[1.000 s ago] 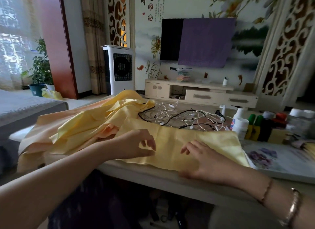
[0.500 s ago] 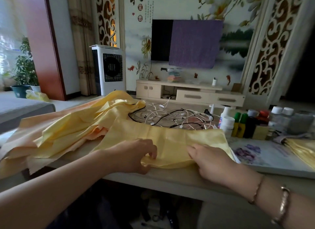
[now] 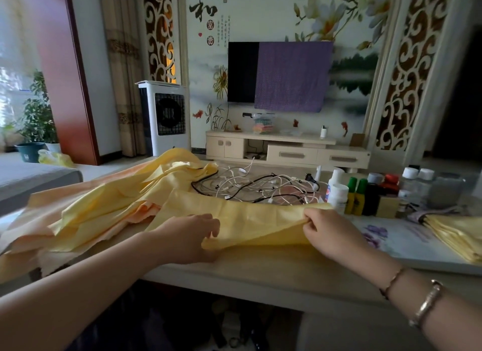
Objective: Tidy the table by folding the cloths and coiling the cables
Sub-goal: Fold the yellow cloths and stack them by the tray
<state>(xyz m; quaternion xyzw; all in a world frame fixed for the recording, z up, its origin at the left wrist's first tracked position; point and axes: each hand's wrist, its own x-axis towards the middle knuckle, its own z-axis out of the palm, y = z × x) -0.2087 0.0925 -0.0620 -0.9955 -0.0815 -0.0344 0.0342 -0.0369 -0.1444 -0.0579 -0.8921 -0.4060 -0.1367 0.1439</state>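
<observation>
The yellow cloth is lying along the table's near edge, long axis running left to right, looking light and limp, so it is best held at corners, as the left hand and right hand are pinching its near edge.

Your 2 forearms reach forward, bare. Your left hand curls its fingers in a pinch near the thumb. Your right hand pinches too, bracelets on its wrist.
</observation>
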